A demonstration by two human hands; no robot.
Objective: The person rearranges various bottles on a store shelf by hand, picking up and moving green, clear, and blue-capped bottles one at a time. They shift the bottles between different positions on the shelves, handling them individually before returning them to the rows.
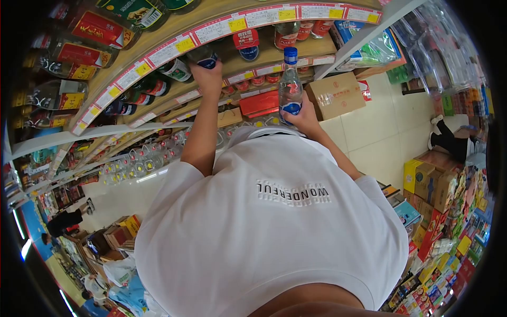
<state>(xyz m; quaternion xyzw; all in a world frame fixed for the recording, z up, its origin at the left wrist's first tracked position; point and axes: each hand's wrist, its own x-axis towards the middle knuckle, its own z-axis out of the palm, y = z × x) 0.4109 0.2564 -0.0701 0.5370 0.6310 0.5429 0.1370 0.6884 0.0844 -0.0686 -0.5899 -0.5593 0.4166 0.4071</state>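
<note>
My right hand [306, 117] is closed round the lower part of a clear glass bottle [290, 84]. This bottle stands nearly upright in front of the shelves, with a blue cap and a blue and white label. My left hand [209, 78] reaches into the shelf, its fingers wrapped round another bottle [203, 57] with a blue label. The shelf edge above partly hides that second bottle. Close by on the left lies a dark bottle with a green and white label [177, 70]. To the right, on the same shelf, is a blue-labelled bottle [249, 53] behind a round red tag.
Curved shelves with a price-tag strip [222, 29] run across the front. A cardboard box [336, 95] stands right of my right hand, and a red box [259, 104] lies below the shelf. Large clear jugs [142, 158] line the floor. Other people are at both sides.
</note>
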